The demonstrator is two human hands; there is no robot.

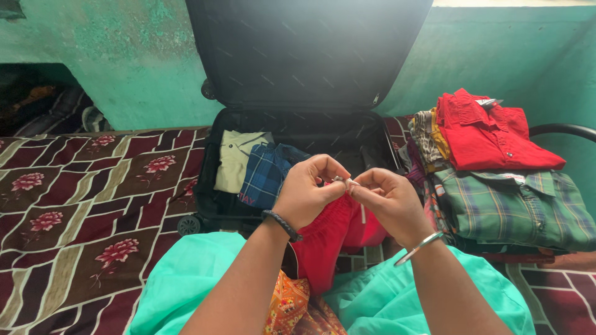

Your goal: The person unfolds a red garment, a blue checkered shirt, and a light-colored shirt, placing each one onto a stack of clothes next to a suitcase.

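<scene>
My left hand [308, 193] and my right hand [386, 200] meet in front of me, fingertips pinched together on a small pale part at the top of a red garment [328, 239]. The red garment hangs down from my fingers over my lap. Behind my hands lies an open black suitcase [298, 124] with its lid standing up. Inside it sit a folded pale yellow-green shirt [234, 160] and a blue checked shirt [266, 175]. A dark band circles my left wrist and a silver bangle my right.
A stack of folded clothes stands at the right: a red shirt [490, 133] on top, a green plaid shirt [515, 208] below. A maroon floral bedspread [87, 205] covers the bed. A green wall [124, 56] rises behind. A dark chair rail [562, 129] curves at far right.
</scene>
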